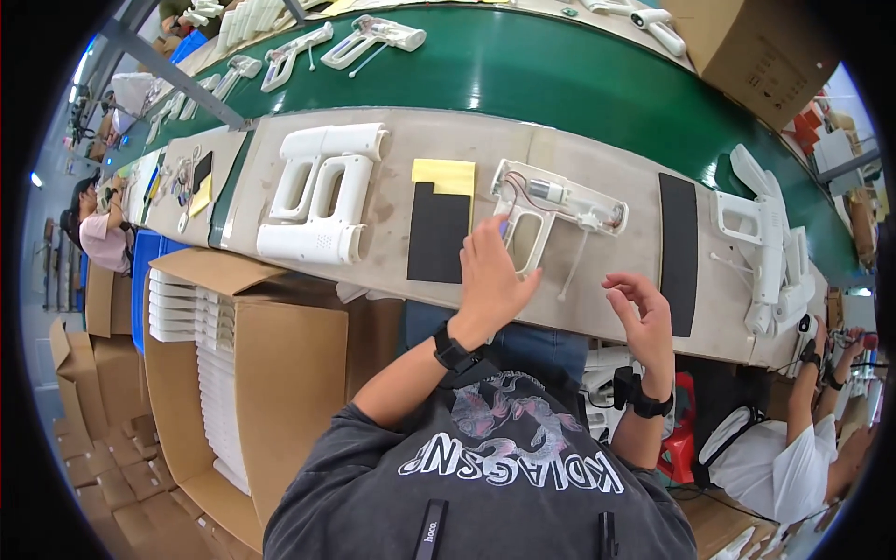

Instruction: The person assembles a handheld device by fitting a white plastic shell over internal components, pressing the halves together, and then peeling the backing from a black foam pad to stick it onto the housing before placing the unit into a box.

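A white gun-shaped housing half [602,207] lies on the bench in front of me, its inner side facing up. Inside it show a silver motor [547,191], red wires and a small blue-purple part beside the handle. A thin white rod [576,261] extends from it toward me. My left hand [493,280] is closed on the handle, fingers along its left side and thumb at its lower end. To the right of the rod, my right hand [644,322] hovers near the bench edge with fingers curved and apart, holding nothing I can see.
A black pad with yellow sheet [439,233] lies left, another black pad [679,252] right. White gun-shaped housings [322,191] sit farther left; more [765,233] are stacked right. Behind runs a green conveyor [523,75] with similar units. A carton [289,373] stands lower left; co-workers sit both sides.
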`<state>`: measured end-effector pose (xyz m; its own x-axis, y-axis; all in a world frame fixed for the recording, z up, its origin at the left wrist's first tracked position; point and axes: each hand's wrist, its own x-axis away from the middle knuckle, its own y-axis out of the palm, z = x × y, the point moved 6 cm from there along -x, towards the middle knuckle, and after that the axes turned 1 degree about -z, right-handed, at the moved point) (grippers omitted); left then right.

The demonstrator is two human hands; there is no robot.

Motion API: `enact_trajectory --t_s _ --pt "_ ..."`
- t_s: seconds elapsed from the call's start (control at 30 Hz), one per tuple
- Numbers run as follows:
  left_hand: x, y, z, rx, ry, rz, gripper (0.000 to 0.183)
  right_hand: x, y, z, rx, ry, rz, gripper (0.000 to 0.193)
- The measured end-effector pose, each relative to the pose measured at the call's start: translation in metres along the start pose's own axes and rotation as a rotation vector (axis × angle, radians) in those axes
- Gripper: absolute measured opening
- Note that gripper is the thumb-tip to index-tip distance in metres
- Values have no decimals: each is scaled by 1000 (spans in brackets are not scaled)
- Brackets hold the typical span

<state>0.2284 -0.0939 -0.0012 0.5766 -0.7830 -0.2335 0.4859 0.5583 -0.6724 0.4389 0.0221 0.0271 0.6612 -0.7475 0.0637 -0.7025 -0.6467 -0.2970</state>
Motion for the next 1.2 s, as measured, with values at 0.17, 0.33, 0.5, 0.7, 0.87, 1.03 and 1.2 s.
enact_trajectory --t_s 0.17,0.33,0.5,0.7,0.87,1.03,1.2 --pt "25 4 -4 -106 -11 -127 95 -4 14 -8 13 -23 -79 22" --pt "4 -40 -34 -207 98 75 81 -3 38 -17 33 -35 -255 23" --pt "-24 -58 -103 -296 -320 1 88 -11 68 -48 84 -128 -406 23" --pt "-19 -84 -125 336 -531 -216 66 -40 111 -81 87 -249 -474 23" --pt "18 -123 -78 645 -334 -88 47 -57 146 -113 185 -572 -316 24" --pt "45 -139 -36 393 -203 -303 40 -54 174 -117 68 -654 -299 29" --pt "61 -137 -25 237 -4 -632 39 -40 169 -73 -200 -203 -641 24"
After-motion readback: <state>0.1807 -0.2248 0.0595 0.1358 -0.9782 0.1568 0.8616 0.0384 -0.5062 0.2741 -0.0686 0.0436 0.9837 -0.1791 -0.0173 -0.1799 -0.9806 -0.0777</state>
